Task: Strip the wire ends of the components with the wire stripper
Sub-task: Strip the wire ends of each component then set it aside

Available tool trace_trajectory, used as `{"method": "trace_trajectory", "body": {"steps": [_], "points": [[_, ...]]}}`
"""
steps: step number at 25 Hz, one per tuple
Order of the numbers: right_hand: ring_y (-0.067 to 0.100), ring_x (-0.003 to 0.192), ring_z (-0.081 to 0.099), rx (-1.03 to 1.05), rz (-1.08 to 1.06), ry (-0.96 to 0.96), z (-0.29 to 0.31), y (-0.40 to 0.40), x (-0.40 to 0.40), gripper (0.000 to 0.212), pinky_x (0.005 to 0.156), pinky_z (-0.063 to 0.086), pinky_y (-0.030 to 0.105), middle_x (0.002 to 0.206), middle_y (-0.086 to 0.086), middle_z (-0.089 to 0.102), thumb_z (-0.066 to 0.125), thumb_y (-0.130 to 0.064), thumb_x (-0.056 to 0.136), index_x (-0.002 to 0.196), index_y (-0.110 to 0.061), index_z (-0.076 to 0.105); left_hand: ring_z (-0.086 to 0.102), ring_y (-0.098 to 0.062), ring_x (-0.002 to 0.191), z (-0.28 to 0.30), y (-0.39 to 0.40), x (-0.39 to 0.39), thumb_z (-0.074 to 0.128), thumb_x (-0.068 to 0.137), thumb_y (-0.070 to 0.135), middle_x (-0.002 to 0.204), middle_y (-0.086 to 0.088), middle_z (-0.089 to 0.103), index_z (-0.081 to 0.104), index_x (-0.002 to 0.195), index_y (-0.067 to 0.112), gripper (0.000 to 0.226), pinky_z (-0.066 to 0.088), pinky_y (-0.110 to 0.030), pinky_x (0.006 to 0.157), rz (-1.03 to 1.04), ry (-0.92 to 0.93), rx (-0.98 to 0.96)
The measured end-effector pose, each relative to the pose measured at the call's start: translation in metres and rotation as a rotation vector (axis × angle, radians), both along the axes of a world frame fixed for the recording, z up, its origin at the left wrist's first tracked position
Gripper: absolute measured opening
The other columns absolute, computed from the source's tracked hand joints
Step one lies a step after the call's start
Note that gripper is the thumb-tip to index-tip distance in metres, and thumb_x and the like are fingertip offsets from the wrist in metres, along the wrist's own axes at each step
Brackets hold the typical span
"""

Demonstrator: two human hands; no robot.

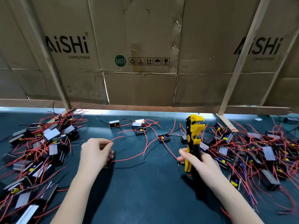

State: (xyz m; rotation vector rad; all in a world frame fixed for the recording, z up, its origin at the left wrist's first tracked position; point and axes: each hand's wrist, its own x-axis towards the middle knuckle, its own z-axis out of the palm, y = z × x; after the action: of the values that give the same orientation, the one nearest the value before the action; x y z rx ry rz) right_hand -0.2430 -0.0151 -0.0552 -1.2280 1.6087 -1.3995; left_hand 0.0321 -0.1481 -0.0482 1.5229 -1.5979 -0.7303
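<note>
- Currently, your left hand (94, 151) pinches a red wire (117, 138) at centre-left; its free end arcs rightward.
- Your right hand (193, 159) grips the wire stripper (193, 138) upright at centre-right, head uppermost, well apart from the wire.
- Judged nearer: the left hand; carry the wire end right.

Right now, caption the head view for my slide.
Left hand pinches a red wire; right hand holds the wire stripper upright.

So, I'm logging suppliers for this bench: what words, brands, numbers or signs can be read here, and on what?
"AiSHi" with "CAPACITORS" under it: left cardboard panel.
"AiSHi" again: right cardboard panel; the small line below is blurred.
"RoHS 2.0": green round mark.
Handling signs: recycling, stacking "5", arrows up, umbrella, fragile glass.
Components: no readable text.
</note>
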Motion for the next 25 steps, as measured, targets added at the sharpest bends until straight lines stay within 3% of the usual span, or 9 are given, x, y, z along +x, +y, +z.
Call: {"method": "trace_trajectory", "body": {"steps": [2,4,8,10,13,15,21,23,25], "points": [[0.007,0.082,0.069,0.061,0.055,-0.019,0.000,0.001,-0.001,0.047,0.077,0.047,0.027,0.086,0.000,0.075,0.070,-0.059,0.067,0.091,-0.019,0.068,0.068,-0.020,0.054,0.004,0.007,-0.015,0.065,0.092,0.006,0.063,-0.012,0.072,0.075,0.081,0.006,0.015,0.057,-0.026,0.054,-0.108,0.316,0.103],[0.015,0.078,0.067,0.046,0.039,-0.024,-0.001,0.001,0.000,0.048,0.074,0.049,0.027,0.079,0.004,0.073,0.078,-0.059,0.069,0.084,-0.015,0.065,0.069,-0.020,0.058,0.005,0.013,-0.026,0.063,0.093,0.007,0.070,-0.017,0.072,0.074,0.091,-0.001,0.013,0.058,-0.023,0.054,-0.207,0.532,0.204],[0.017,0.067,0.064,-0.008,-0.050,-0.013,0.000,0.001,0.000,0.049,0.075,0.048,0.037,0.061,-0.002,0.059,0.070,-0.062,0.067,0.070,-0.015,0.055,0.074,-0.024,0.078,0.005,0.016,-0.032,0.059,0.095,0.012,0.087,-0.019,0.075,0.070,0.105,-0.001,0.020,0.061,-0.026,0.068,-0.352,0.656,0.294],[0.017,0.066,0.063,-0.022,-0.082,0.003,0.001,0.001,-0.003,0.058,0.077,0.049,0.040,0.061,-0.004,0.056,0.074,-0.066,0.069,0.071,-0.012,0.054,0.072,-0.022,0.090,0.007,0.015,-0.031,0.059,0.095,0.015,0.097,-0.015,0.075,0.068,0.112,0.008,0.021,0.059,-0.026,0.077,-0.363,0.614,0.225],[0.019,0.067,0.060,-0.059,-0.093,-0.027,0.004,0.001,-0.005,0.062,0.077,0.047,0.041,0.063,-0.002,0.054,0.076,-0.062,0.071,0.076,-0.005,0.053,0.065,-0.009,0.089,0.013,0.013,-0.014,0.071,0.088,0.019,0.101,0.000,0.073,0.070,0.111,0.024,0.024,0.049,-0.020,0.080,-0.382,0.233,0.049],[0.019,0.066,0.059,-0.079,-0.098,-0.045,0.005,0.000,-0.005,0.060,0.076,0.047,0.040,0.065,-0.001,0.053,0.073,-0.059,0.067,0.076,-0.003,0.053,0.062,-0.011,0.084,0.015,0.014,-0.005,0.079,0.081,0.021,0.099,0.003,0.072,0.067,0.110,0.027,0.032,0.049,-0.023,0.083,-0.455,0.060,0.124],[0.018,0.065,0.056,-0.089,-0.118,-0.061,0.005,0.000,-0.006,0.048,0.074,0.045,0.036,0.065,-0.003,0.053,0.068,-0.058,0.065,0.075,-0.012,0.055,0.067,-0.025,0.059,0.014,0.016,-0.015,0.040,0.095,-0.007,0.086,-0.024,0.072,0.058,0.105,-0.001,0.021,0.053,-0.030,0.059,-0.358,0.236,0.282],[0.017,0.065,0.057,-0.096,-0.124,-0.044,0.003,-0.001,-0.009,0.050,0.075,0.044,0.037,0.065,-0.003,0.053,0.069,-0.059,0.066,0.074,-0.011,0.055,0.065,-0.030,0.054,0.015,0.017,-0.015,0.045,0.096,-0.005,0.076,-0.021,0.071,0.055,0.102,0.002,0.014,0.051,-0.028,0.050,-0.397,0.273,0.290],[0.016,0.065,0.056,-0.097,-0.125,-0.040,0.002,-0.002,-0.010,0.058,0.075,0.044,0.037,0.065,-0.003,0.052,0.074,-0.060,0.068,0.075,-0.006,0.054,0.060,-0.022,0.054,0.015,0.020,-0.015,0.055,0.093,-0.002,0.069,-0.010,0.069,0.061,0.096,0.014,0.018,0.047,-0.026,0.053,-0.470,0.123,0.091]]}}
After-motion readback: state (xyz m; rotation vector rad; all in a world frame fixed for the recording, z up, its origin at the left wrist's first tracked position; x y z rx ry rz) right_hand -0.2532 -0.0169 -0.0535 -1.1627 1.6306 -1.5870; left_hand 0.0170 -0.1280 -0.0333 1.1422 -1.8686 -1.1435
